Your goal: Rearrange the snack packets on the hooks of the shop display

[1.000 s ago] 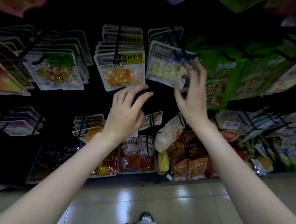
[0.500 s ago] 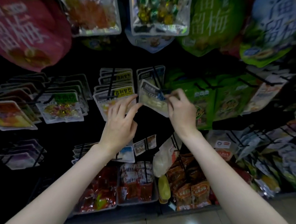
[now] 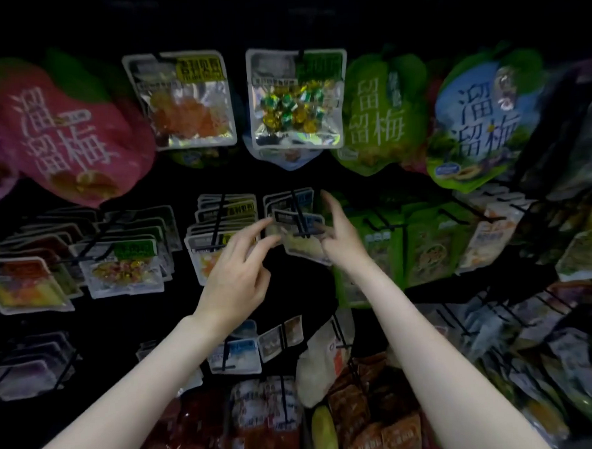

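Both hands at a packet on the middle hook

Display: rows of hung snacks. The left hand and right hand pinch the front packet by its sides, likely steadying it on the hook.

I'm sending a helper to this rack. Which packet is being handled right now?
Find the big green bags on the top row; look at the row beneath. Between both hands hangs a clear packet of pale pieces with a blue label, unlike the yellow-labelled packets left of it.
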Demonstrator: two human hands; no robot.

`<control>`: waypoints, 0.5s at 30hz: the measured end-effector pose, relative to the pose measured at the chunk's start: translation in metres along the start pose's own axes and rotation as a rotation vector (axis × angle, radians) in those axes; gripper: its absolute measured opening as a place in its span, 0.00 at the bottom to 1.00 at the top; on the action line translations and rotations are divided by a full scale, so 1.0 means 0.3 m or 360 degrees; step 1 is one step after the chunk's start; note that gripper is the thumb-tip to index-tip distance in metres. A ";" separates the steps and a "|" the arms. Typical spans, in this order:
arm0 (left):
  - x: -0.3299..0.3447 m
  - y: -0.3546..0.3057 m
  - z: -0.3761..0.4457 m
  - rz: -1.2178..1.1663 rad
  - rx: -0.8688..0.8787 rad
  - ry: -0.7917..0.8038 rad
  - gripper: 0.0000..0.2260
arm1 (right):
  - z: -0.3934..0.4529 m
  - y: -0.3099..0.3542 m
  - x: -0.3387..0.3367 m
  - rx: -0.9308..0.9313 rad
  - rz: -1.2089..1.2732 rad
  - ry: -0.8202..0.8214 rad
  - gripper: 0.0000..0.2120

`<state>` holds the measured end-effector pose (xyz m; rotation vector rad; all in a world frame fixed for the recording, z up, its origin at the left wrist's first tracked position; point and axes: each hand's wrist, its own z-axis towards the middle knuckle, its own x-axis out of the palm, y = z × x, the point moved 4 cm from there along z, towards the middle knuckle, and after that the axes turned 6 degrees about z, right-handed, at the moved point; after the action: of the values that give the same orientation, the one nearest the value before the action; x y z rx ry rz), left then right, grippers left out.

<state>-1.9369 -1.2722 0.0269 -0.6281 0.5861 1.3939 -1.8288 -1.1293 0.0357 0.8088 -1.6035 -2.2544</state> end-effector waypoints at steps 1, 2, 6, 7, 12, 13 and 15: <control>-0.019 -0.002 0.008 -0.0026 -0.0004 -0.0019 0.18 | -0.017 0.023 -0.015 -0.0056 0.0081 -0.0035 0.31; -0.042 -0.002 0.022 -0.0054 -0.0020 -0.0052 0.17 | -0.031 0.054 -0.039 -0.0109 0.0178 -0.0097 0.28; -0.141 0.004 0.127 -0.0234 -0.0208 -0.0199 0.18 | -0.052 0.272 -0.132 -0.0400 0.0222 -0.0378 0.19; -0.160 0.006 0.161 -0.0268 -0.0269 -0.0219 0.18 | -0.042 0.330 -0.143 -0.0471 0.0099 -0.0434 0.21; -0.222 0.019 0.271 -0.0322 -0.0444 -0.0263 0.21 | 0.084 0.456 -0.133 -0.0264 0.0126 -0.0438 0.39; -0.230 0.024 0.275 -0.0327 -0.0448 -0.0275 0.21 | 0.102 0.467 -0.129 -0.0237 0.0176 -0.0446 0.39; -0.243 0.038 0.270 -0.0320 -0.0454 -0.0289 0.21 | 0.117 0.481 -0.127 -0.0250 0.0221 -0.0461 0.38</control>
<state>-1.9540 -1.2654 0.1348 -0.7561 0.1738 1.3365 -1.8333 -1.1340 0.1888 0.3322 -1.5173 -2.4429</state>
